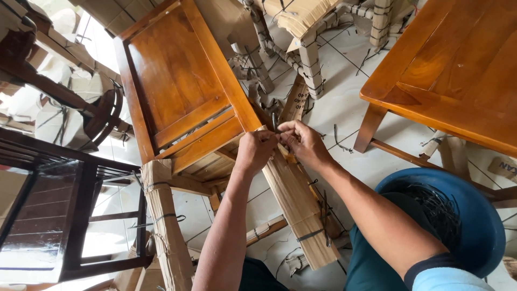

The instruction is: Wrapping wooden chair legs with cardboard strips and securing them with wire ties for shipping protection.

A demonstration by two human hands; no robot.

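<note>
I see brown cardboard wrap [301, 210] on the chair leg under my hands, tied with dark straps. Another wrapped leg [167, 226] stands at the lower left. More wrapped legs [311, 64] stand at the top. A small cardboard label [503, 168] with dark letters lies at the right edge.

Both hands, left [254, 152] and right [304, 143], meet on the cardboard-wrapped leg [299, 207] of an overturned brown wooden chair [177, 81] lying on the tiled floor [344, 102]. A round blue plastic basin [476, 215] sits right of it, below an orange-brown wooden table [458, 64].
</note>
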